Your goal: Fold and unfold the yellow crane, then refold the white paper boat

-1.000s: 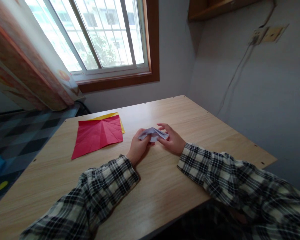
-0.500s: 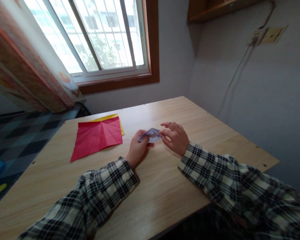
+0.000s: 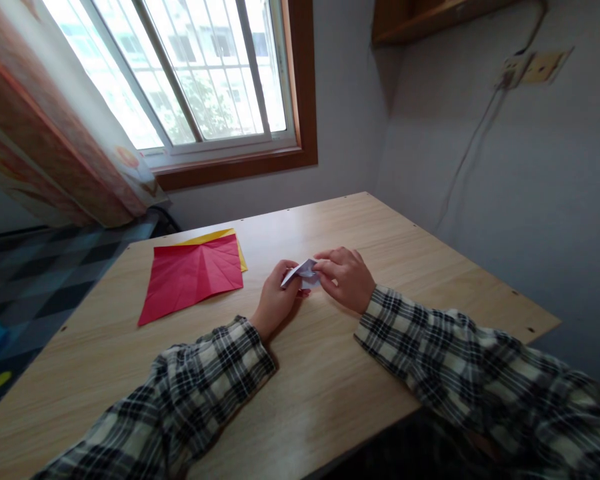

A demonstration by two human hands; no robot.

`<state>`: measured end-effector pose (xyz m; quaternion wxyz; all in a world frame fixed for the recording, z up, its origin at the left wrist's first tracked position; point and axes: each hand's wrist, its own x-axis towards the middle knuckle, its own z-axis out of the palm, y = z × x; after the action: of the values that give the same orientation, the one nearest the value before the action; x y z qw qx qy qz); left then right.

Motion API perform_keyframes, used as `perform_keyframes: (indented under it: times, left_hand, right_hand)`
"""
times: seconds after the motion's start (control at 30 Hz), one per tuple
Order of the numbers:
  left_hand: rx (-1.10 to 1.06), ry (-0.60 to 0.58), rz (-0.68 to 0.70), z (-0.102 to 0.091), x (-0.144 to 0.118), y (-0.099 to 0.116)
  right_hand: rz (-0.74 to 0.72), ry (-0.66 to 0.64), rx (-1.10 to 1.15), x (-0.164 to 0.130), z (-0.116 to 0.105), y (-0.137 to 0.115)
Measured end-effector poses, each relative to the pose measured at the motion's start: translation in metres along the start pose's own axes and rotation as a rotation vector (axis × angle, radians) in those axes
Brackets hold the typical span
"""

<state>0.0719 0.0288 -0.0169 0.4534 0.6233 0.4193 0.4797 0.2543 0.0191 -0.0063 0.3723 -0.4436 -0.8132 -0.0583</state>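
Between my two hands, just above the table, is a small folded piece of pale lilac paper (image 3: 305, 272). My left hand (image 3: 276, 297) is closed around its left side, thumb lying over the paper. At the right side, my right hand (image 3: 349, 277) pinches the paper's edge with thumb and fingers, the fingers bent in over it. Part of the paper is hidden behind the fingers, so its full shape cannot be made out. Left of my hands lies a creased red sheet of paper (image 3: 195, 270), flat on the table.
A yellow sheet (image 3: 245, 261) shows from under the red one. The wooden table (image 3: 310, 400) has its far edge near the wall below a barred window (image 3: 205, 73). A curtain (image 3: 65, 133) hangs at left; a socket with a cord (image 3: 517, 70) is on the right wall.
My right hand has moved slightly left, and its raised fingers have come down onto the lilac paper. The paper is tilted more steeply. My left hand keeps its hold.
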Motion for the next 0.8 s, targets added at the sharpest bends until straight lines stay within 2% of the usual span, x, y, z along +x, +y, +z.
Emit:
perform_keyframes:
  times: [0.23, 0.4, 0.5, 0.63, 0.8]
  left_hand:
    - [-0.103, 0.006, -0.036, -0.001, 0.001, 0.000]
    - [-0.144, 0.012, -0.055, -0.002, 0.001, 0.001]
    - [-0.135, 0.003, -0.044, 0.000, 0.001, 0.002]
    - [-0.126, 0.003, -0.049, 0.001, 0.000, 0.002]
    - [-0.183, 0.011, -0.074, 0.001, 0.000, 0.002]
  right_hand:
    - [-0.006, -0.102, 0.047, -0.005, 0.003, -0.002]
    - [0.029, -0.130, 0.076, -0.008, 0.010, 0.000]
    - [0.023, -0.115, 0.103, -0.008, 0.012, 0.001]
    - [0.018, -0.031, 0.097, -0.005, 0.011, 0.000]
    - [-0.004, 0.039, -0.022, -0.003, 0.007, -0.001]
